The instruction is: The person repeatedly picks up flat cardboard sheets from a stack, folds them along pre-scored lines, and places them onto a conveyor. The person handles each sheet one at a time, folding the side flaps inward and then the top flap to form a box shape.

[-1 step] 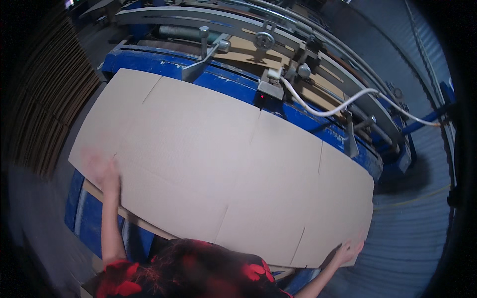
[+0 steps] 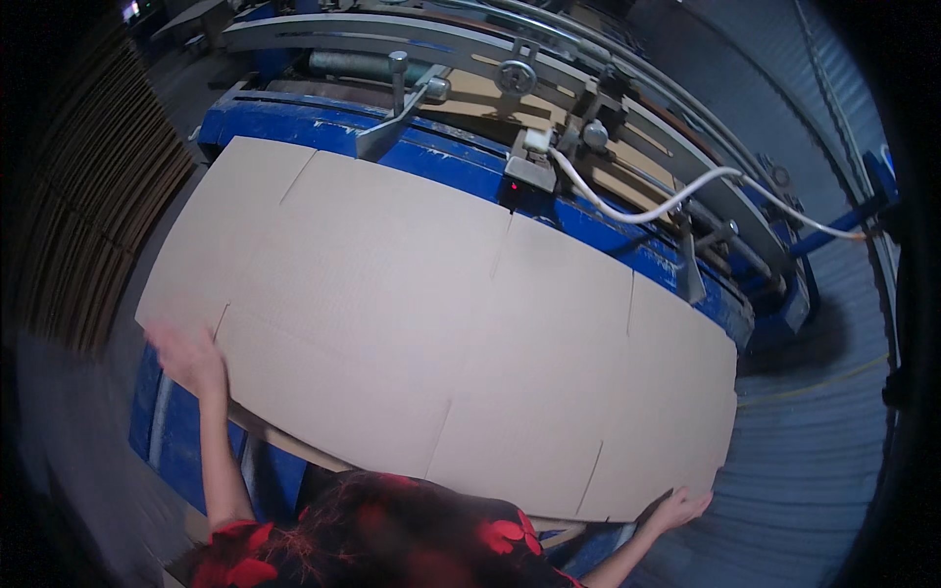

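Note:
A large flat sheet of brown cardboard (image 2: 392, 294), with slots cut in its long edges and faint crease lines, lies across a blue machine bed (image 2: 284, 118). At the near left corner is my left hand (image 2: 191, 361), its fingers stretched out over the sheet's edge and slightly blurred. My right hand (image 2: 683, 508) rests at the near right corner, fingers extended along the edge. Neither hand shows a closed grip. The far edge of the sheet lies close to a metal guide plate (image 2: 384, 132) and a small sensor block with a red light (image 2: 529, 176).
A tall stack of cardboard sheets (image 2: 88, 206) stands at the left. Behind the bed run a slotted metal rail (image 2: 392, 31), a handwheel (image 2: 517, 77) and a white cable (image 2: 637, 218) curving to the right. More cardboard (image 2: 294, 441) shows beneath the sheet's near edge.
My left hand has shifted back toward the near left edge. My right hand has moved slightly nearer and off the sheet's corner. The cardboard sheet has hardly moved.

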Available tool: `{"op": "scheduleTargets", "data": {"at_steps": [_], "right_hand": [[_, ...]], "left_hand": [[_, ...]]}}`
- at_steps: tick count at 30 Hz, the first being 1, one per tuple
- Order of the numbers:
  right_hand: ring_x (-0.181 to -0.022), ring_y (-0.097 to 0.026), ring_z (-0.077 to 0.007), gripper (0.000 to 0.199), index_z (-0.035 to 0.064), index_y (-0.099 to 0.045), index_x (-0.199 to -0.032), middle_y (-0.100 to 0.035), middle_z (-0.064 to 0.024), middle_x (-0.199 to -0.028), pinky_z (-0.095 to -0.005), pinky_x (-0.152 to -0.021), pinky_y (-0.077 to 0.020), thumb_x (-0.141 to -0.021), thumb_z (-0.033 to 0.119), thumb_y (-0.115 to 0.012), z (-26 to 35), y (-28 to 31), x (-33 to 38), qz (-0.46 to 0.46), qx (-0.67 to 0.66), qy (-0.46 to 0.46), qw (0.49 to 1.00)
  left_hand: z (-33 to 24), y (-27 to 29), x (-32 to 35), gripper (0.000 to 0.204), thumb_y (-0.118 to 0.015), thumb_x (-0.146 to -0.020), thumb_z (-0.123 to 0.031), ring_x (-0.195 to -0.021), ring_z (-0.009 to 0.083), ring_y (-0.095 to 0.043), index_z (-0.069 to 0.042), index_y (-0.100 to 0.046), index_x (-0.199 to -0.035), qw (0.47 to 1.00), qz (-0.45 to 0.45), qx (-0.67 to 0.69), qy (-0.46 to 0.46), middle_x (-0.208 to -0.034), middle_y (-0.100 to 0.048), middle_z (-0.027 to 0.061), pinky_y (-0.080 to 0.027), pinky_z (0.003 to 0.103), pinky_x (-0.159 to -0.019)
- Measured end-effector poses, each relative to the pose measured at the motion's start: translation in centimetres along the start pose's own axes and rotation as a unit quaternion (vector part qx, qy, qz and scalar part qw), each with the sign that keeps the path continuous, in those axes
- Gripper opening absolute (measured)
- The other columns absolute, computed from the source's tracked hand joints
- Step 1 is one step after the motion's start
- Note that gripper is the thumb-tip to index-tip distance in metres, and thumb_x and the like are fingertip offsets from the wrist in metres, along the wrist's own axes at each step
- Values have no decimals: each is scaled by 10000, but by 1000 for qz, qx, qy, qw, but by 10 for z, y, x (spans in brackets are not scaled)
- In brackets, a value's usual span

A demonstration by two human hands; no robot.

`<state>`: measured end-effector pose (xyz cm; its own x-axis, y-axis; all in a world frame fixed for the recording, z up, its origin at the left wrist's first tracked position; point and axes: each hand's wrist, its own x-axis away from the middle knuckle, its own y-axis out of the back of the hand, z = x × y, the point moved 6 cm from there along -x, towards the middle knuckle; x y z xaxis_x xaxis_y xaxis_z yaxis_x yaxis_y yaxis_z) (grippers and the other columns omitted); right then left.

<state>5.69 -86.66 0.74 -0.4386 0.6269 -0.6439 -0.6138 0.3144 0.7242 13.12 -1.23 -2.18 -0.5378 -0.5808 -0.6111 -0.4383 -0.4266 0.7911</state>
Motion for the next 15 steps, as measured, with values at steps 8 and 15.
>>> {"op": "scheduleTargets", "data": {"at_steps": [8,15], "right_hand": [[-998,-546,-290,372,-117,-499,-1103,-546,-175,-1121,-405,-848,-477,-826,118,-576,-41,-37,69,91,-375,-367,847],[-1059,-527,-251,356,-21,-530,-1182,-546,-128,-1164,-399,-900,-464,-833,46,-554,-43,-15,56,32,-582,-457,672]], "left_hand": [[85,-85,31,744,-573,-895,-337,-1377,312,-200,96,-225,-1390,861,112,344,358,-1476,-207,238,-186,395,-1110],[73,-17,-11,404,-542,-923,-150,-1079,188,-477,7,-450,-1284,639,93,685,337,-1196,-533,90,-372,316,-952]]}}
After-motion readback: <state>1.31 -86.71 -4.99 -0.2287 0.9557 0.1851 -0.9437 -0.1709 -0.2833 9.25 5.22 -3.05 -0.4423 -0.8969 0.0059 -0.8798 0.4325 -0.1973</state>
